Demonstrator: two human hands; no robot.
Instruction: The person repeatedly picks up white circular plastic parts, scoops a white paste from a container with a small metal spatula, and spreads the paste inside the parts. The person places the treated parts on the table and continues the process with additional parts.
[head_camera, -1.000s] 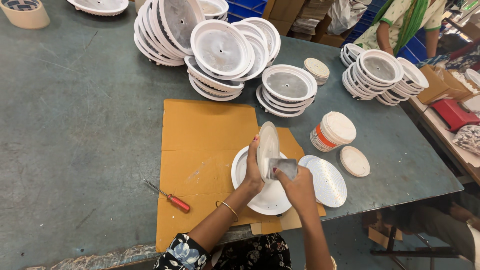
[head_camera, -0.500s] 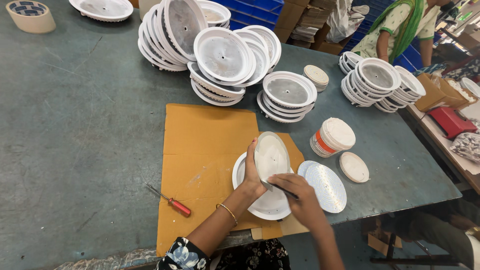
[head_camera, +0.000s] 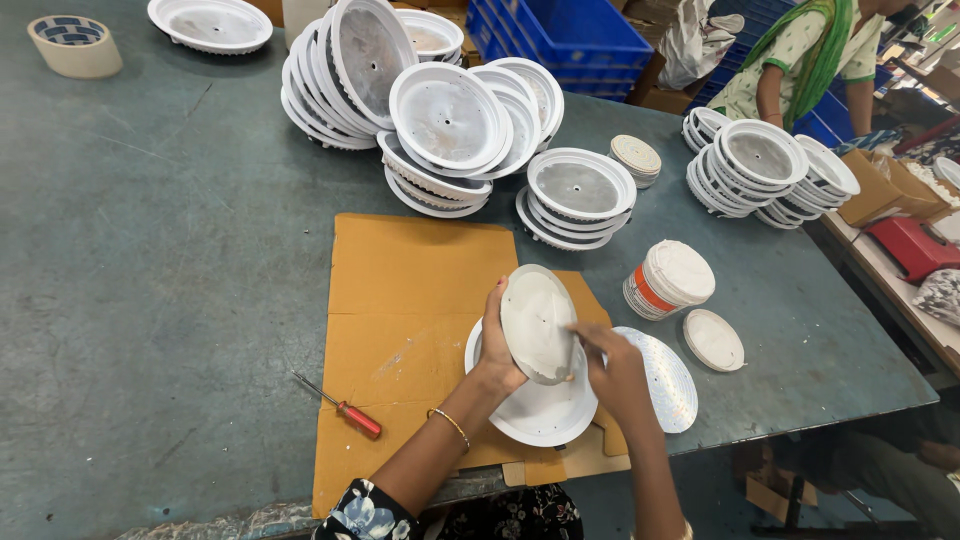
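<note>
My left hand holds a round white disc tilted up on edge above a white round housing that lies on the brown cardboard sheet. My right hand grips a thin stick-like tool and presses its tip against the face of the disc. A flat white perforated disc lies just right of the housing.
A red-handled screwdriver lies on the cardboard's left edge. Stacks of white housings stand behind, more stacks at the right. A white tub and its lid sit at the right. A tape roll is far left. Another person sits across.
The disc has turned from edge-on to face me. My right hand has moved onto its face with the tool.
</note>
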